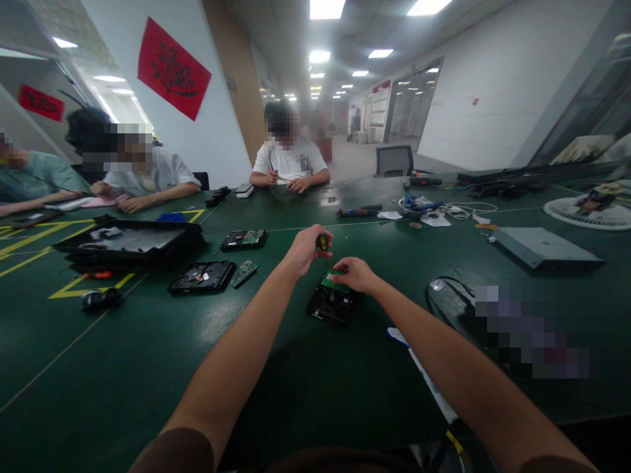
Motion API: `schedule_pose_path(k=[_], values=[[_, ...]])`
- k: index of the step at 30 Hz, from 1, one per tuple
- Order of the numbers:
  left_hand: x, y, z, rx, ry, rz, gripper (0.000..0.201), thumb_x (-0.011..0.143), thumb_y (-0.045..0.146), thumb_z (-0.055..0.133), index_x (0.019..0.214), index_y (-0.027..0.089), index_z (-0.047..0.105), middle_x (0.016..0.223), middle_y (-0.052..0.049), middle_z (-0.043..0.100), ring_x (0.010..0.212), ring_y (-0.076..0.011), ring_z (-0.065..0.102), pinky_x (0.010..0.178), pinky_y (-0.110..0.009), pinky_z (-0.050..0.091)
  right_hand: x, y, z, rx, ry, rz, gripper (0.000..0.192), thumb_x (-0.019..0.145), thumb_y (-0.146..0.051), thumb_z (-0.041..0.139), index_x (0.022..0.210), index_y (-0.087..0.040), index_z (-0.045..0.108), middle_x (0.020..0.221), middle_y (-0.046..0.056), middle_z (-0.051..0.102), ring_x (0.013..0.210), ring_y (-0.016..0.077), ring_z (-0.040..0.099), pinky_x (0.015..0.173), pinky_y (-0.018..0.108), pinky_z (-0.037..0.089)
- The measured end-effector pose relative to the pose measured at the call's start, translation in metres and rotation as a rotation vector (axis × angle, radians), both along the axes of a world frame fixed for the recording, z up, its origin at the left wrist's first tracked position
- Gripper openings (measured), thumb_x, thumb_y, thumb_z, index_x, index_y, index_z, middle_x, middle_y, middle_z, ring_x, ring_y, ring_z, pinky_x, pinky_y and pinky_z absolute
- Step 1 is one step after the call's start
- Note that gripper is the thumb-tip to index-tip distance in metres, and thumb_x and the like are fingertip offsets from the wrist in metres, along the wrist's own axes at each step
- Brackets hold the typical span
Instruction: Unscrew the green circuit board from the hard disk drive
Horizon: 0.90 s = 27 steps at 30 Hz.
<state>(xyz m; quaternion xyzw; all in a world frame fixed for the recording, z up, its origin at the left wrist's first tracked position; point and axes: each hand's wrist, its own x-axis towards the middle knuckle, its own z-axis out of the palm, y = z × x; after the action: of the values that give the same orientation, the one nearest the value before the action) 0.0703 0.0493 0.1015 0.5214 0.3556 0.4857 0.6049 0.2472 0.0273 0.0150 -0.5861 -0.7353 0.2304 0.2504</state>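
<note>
My left hand is closed around the black and yellow handle of a screwdriver, its thin shaft pointing down at a green circuit board. The fingers of my right hand are closed on the board's edge. Beneath the board lies a black flat device casing, tilted slightly on the green table. Whether the screwdriver tip touches a screw is too small to tell. To the left are another opened black casing, a loose circuit board and a black unit with a board on it.
A large black tray-like housing stands on the left of the green table. At right are a grey metal box, black cables and a white round grille. Across the table a person works; two more sit at left.
</note>
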Motion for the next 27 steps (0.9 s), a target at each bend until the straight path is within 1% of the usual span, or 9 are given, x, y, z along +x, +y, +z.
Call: schedule_pose_path(k=[2,4,8,12,17,20,22,24,27], values=[[-0.003,0.000,0.002,0.036,0.056,0.007,0.024,0.079,0.036,0.062,0.078,0.014,0.071,0.080,-0.008,0.066,0.073,-0.0183,0.063,0.055,-0.025,0.055,0.000,0.001,-0.001,-0.007,0.005,-0.001,0.034,0.080,-0.047,0.083,0.102,-0.021,0.079,0.105,0.006,0.078,0.093,0.0200,0.071,0.076,0.027,0.053],[-0.003,-0.001,0.003,0.048,0.069,-0.007,0.024,0.079,0.036,0.063,0.080,0.014,0.072,0.080,-0.008,0.066,0.073,-0.0185,0.063,0.055,-0.025,0.055,0.000,0.001,-0.002,-0.005,0.010,-0.004,0.033,0.080,-0.046,0.083,0.101,-0.021,0.079,0.104,0.006,0.078,0.092,0.0197,0.071,0.077,0.027,0.053],[0.001,-0.005,0.004,-0.004,-0.014,-0.035,0.020,0.079,0.032,0.064,0.088,0.014,0.068,0.082,-0.009,0.069,0.070,-0.0188,0.066,0.058,-0.029,0.058,0.000,0.001,-0.001,0.007,0.005,-0.008,0.033,0.079,-0.045,0.083,0.100,-0.021,0.078,0.104,0.006,0.078,0.092,0.0200,0.071,0.077,0.028,0.053],[0.003,-0.004,0.003,-0.033,-0.061,-0.008,0.017,0.078,0.031,0.062,0.081,0.014,0.065,0.080,-0.010,0.070,0.069,-0.0190,0.067,0.062,-0.031,0.059,0.000,-0.001,0.003,0.003,-0.007,-0.001,0.032,0.080,-0.044,0.082,0.101,-0.020,0.079,0.106,0.007,0.078,0.093,0.0208,0.071,0.077,0.029,0.053],[-0.004,0.000,0.004,0.076,0.076,0.032,0.021,0.076,0.035,0.062,0.073,0.015,0.069,0.083,-0.010,0.068,0.077,-0.0199,0.065,0.054,-0.025,0.054,0.000,-0.002,0.005,-0.003,-0.009,-0.008,0.033,0.080,-0.046,0.083,0.102,-0.021,0.079,0.107,0.007,0.078,0.095,0.0215,0.071,0.078,0.029,0.054],[-0.006,0.000,0.005,0.103,0.096,0.008,0.021,0.077,0.035,0.062,0.076,0.015,0.070,0.085,-0.010,0.067,0.079,-0.0198,0.064,0.055,-0.024,0.055,0.000,-0.002,0.004,-0.002,0.002,0.000,0.032,0.081,-0.046,0.083,0.101,-0.021,0.079,0.107,0.007,0.078,0.095,0.0211,0.071,0.078,0.029,0.054],[-0.004,-0.001,0.004,0.071,0.057,-0.029,0.021,0.079,0.034,0.063,0.084,0.014,0.070,0.086,-0.010,0.068,0.077,-0.0194,0.065,0.058,-0.027,0.057,0.000,-0.002,0.002,0.000,0.012,0.000,0.032,0.081,-0.044,0.083,0.102,-0.021,0.079,0.107,0.007,0.078,0.094,0.0206,0.072,0.079,0.029,0.054],[0.000,-0.002,0.002,0.015,-0.012,-0.035,0.021,0.079,0.032,0.065,0.091,0.014,0.068,0.085,-0.009,0.069,0.073,-0.0191,0.067,0.060,-0.030,0.059,-0.001,-0.001,0.002,0.005,0.013,-0.006,0.032,0.081,-0.043,0.083,0.103,-0.020,0.079,0.106,0.007,0.078,0.094,0.0204,0.072,0.080,0.029,0.054],[0.006,-0.003,0.000,-0.046,-0.103,-0.019,0.017,0.079,0.029,0.065,0.087,0.015,0.063,0.084,-0.009,0.069,0.072,-0.0190,0.069,0.066,-0.033,0.061,-0.001,0.000,0.001,0.018,0.000,-0.005,0.032,0.080,-0.043,0.083,0.102,-0.020,0.079,0.106,0.007,0.078,0.094,0.0206,0.072,0.081,0.029,0.054]])
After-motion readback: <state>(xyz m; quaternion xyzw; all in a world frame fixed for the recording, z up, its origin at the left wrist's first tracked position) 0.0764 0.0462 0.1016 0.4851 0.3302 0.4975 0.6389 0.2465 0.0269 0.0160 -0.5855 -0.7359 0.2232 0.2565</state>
